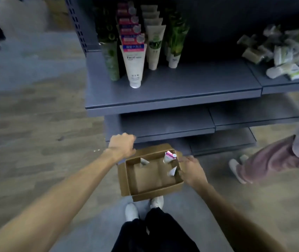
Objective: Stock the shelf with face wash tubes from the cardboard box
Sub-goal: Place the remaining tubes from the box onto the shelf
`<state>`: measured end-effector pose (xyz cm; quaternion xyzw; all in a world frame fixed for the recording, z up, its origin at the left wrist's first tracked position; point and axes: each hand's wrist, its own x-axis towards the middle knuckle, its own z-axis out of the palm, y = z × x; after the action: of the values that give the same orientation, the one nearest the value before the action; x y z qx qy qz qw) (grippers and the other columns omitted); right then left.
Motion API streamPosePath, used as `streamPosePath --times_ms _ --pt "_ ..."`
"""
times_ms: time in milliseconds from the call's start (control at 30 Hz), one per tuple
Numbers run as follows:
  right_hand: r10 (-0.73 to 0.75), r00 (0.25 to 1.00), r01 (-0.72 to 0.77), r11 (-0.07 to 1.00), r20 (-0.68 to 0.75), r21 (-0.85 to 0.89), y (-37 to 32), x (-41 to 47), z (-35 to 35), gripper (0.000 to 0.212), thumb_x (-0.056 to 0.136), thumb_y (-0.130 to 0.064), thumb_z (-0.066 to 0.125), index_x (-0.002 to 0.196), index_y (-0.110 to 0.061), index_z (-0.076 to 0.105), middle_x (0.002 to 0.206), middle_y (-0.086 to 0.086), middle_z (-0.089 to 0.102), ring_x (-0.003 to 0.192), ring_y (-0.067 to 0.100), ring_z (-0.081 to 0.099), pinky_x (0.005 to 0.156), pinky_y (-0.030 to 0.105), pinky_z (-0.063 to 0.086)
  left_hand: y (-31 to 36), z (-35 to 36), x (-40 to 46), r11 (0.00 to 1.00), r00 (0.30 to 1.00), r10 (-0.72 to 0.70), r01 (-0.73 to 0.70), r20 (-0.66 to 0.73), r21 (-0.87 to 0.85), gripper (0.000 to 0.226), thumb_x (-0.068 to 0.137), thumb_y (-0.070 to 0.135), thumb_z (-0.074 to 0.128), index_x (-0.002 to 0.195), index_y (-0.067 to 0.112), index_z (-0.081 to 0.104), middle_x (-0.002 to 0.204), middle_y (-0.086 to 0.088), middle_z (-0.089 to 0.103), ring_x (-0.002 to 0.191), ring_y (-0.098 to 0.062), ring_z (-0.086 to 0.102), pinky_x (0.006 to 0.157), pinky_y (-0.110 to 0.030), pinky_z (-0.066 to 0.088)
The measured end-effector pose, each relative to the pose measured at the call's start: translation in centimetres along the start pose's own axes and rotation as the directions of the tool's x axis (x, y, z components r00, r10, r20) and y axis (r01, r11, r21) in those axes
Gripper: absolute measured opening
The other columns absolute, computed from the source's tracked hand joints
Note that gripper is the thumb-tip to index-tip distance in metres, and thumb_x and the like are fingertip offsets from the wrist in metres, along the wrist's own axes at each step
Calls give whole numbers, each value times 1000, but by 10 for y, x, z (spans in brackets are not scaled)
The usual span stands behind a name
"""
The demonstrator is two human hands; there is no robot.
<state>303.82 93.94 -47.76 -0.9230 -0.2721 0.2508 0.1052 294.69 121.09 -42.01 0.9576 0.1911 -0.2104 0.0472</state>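
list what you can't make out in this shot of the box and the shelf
Head view only:
- Left hand: fingertips curl out of sight over the cardboard box corner; the grip is unclear.
- Right hand: motion blur hides whether it holds a tube.
- Tubes in the box: too small and blurred to count or read.
- Back of the tube rows: dark, and cut off by the top edge.
- Packets on the right of the shelf: blurred, partly cut off by the right edge.
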Motion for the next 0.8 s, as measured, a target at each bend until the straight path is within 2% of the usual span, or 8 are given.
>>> streamPosePath --times_ms 67,167,333,467,633,800 --pt "58 997 -58 998 48 8 19 -14 13 36 86 -16 59 122 -21 61 124 4 55 119 25 47 101 34 41 9 23 0 1000 998 27 -27 49 1 30 87 39 58 111 20 57 114 -8 64 104 -32 63 80 -37 50" --pt "167 982 -171 985 88 36 39 -34 25 38 86 -16 61 123 -20 60 125 6 55 118 27 50 100 35 44 18 46 0 998 991 60 -59 121 -6 32 87 43 59 109 21 59 113 -8 64 105 -31 63 82 -38 51" --pt "218 961 -234 969 173 76 55 -46 49 46 84 -16 64 129 -21 57 131 7 50 121 26 51 103 31 40 25 75 2 998 981 45 -35 191 -52 24 85 38 58 105 26 59 109 -5 66 102 -30 65 79 -37 51" --pt "209 947 -231 971 244 65 68 -32 75 46 85 -16 65 130 -19 56 135 7 49 122 24 51 102 29 40 28 107 11 994 970 31 -5 241 -111 27 85 35 59 109 23 60 107 -6 67 100 -29 64 77 -35 50" --pt "185 954 -209 974 236 82 85 5 106 39 87 -14 62 125 -22 58 127 4 59 111 26 61 92 35 51 36 162 34 981 949 -48 104 311 -164 34 85 35 63 115 22 56 108 -7 65 100 -29 63 83 -37 52" --pt "84 964 -94 995 253 28 100 52 131 36 90 -8 55 124 -18 56 124 6 59 105 34 63 86 39 51 45 222 45 983 935 -73 127 347 -136 43 87 35 62 125 22 48 106 -8 65 98 -28 63 82 -38 53"
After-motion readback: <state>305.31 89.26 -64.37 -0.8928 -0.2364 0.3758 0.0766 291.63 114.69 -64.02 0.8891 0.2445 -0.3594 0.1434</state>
